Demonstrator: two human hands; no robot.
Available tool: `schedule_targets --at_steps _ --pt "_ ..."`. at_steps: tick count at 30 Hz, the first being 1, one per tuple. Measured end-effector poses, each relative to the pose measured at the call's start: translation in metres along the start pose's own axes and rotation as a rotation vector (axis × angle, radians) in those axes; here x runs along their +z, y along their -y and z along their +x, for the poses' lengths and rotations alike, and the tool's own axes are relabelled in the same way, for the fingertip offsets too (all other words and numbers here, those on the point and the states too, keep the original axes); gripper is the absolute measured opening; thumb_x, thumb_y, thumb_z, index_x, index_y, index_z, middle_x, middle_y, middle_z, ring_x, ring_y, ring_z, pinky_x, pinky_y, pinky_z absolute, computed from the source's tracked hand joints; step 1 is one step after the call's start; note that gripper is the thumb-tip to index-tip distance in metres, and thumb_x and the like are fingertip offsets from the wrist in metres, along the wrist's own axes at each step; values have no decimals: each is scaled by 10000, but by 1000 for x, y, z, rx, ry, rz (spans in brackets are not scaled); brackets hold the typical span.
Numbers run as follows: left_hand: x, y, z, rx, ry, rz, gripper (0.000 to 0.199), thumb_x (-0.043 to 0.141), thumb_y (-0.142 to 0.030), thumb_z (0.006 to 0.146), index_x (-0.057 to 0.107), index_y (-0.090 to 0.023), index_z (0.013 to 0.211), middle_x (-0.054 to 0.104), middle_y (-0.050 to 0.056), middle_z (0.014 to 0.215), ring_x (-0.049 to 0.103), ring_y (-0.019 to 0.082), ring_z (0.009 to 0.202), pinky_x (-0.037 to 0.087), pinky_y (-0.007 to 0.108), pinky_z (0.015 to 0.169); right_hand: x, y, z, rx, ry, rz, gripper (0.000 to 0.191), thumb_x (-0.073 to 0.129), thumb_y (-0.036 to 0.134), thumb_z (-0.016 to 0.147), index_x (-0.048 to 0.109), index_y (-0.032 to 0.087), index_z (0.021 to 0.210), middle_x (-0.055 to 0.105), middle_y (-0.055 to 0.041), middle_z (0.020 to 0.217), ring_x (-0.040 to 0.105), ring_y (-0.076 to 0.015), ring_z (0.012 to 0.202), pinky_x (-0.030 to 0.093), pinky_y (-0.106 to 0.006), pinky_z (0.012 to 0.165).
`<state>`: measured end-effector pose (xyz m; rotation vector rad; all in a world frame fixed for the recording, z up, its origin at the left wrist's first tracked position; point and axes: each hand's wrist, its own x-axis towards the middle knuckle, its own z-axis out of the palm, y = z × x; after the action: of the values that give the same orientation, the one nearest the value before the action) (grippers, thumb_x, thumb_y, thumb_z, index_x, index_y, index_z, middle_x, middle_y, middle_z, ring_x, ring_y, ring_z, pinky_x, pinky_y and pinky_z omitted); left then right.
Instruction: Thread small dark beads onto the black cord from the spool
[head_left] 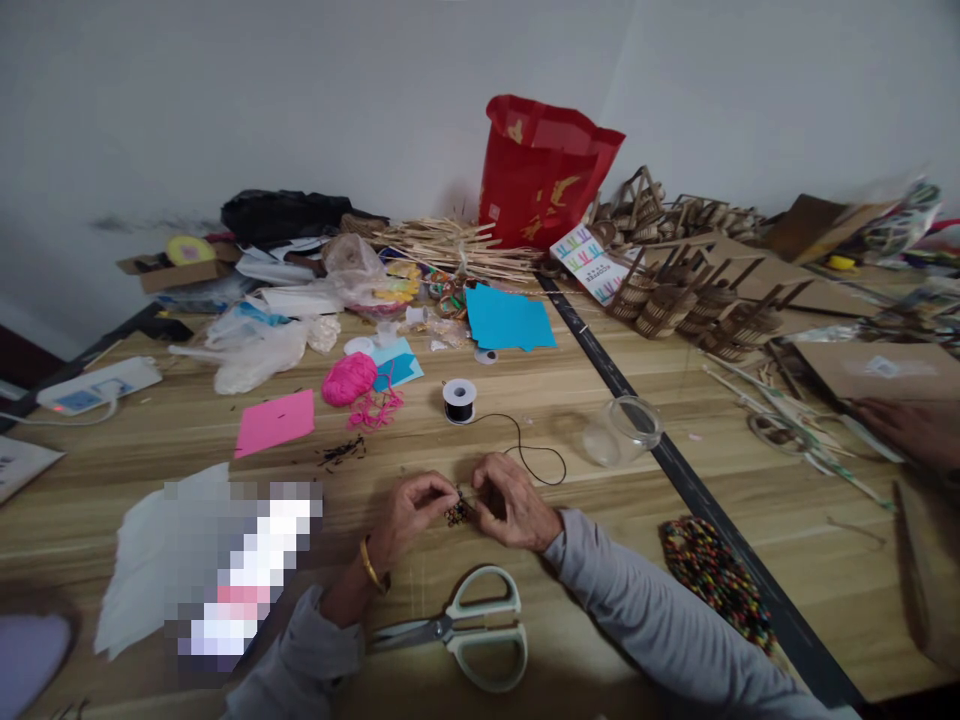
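My left hand (pixel 418 508), with a gold bangle at its wrist, pinches a small dark beaded piece (pixel 456 514) between thumb and fingertips. Close against it, my right hand (pixel 516 502) is closed in a pinch at the piece's right side; what sits between its fingertips is too small to make out. A thin black cord (pixel 541 480) runs from a spool (pixel 459 402) in a loop toward my right hand. White-handled scissors (pixel 465 628) lie below my hands, blades pointing left. Right of my forearm is a heap of multicoloured bead strands (pixel 716 580).
A clear glass jar (pixel 622 432) stands right of the cord. Pink yarn (pixel 349 379), pink paper (pixel 276 422) and blue paper (pixel 511 318) lie beyond. Small woven baskets (pixel 664 308) and a red bag (pixel 544 175) stand at the back. Another person's hand (pixel 907 430) rests at right.
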<state>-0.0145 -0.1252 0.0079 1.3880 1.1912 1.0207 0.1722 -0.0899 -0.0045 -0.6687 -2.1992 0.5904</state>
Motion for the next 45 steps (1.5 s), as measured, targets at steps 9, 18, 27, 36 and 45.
schedule_targets --at_steps 9,18,27,36,45 --pt "-1 4 -1 27 27 11 93 628 -266 710 647 -185 670 611 29 687 549 168 665 432 280 633 1 1 1 -101 26 83 179 560 328 816 480 173 856 549 -62 777 494 -185 754 401 -321 711" --pt "-1 4 -1 23 29 106 95 606 -268 732 641 -204 671 618 29 686 559 178 678 445 290 655 4 -5 0 -85 33 126 97 490 238 882 557 169 867 611 -66 784 519 -175 755 416 -324 718" --pt "-4 3 -2 100 0 257 99 592 -227 744 650 -157 704 641 51 705 587 164 679 457 266 641 -1 -1 0 78 -38 234 154 467 273 885 547 169 804 548 -54 752 503 -164 724 415 -292 672" --pt "-23 -3 -2 167 163 673 99 572 -165 760 665 -157 729 642 46 723 578 142 678 445 241 641 -8 -2 1 336 -189 460 204 518 341 854 529 157 765 514 -32 722 495 -145 700 424 -259 634" --pt "-24 -1 -2 202 277 739 136 563 -172 774 698 -193 782 652 54 773 581 178 759 417 281 711 -3 -14 0 426 -265 661 259 549 405 831 507 157 765 492 -3 661 459 -106 589 406 -222 537"
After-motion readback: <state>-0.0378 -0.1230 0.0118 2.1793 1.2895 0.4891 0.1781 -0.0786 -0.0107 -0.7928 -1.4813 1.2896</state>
